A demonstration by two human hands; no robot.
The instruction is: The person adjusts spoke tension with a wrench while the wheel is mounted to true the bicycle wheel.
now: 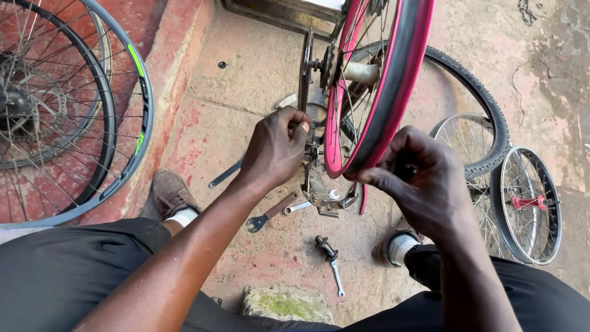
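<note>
Left hand point(276, 150): fingers curled, gripping truing stand upright point(305, 67).
Right hand point(418, 178): fingertips pinched on pink wheel rim point(393, 92).
Wheel: in stand, between both hands.
Floor below fingers: wrenches point(270, 214), hub axle point(326, 247).

Left hand point(275, 149) is gripping the truing stand point(305, 74) upright; right hand point(420, 181) is pinching the pink rim point(386, 86) at its lower edge (possibly a spoke nipple, hidden by fingers). Wrenches point(270, 213) and a hub axle point(326, 246) are lying on concrete floor point(246, 80) below.
</note>
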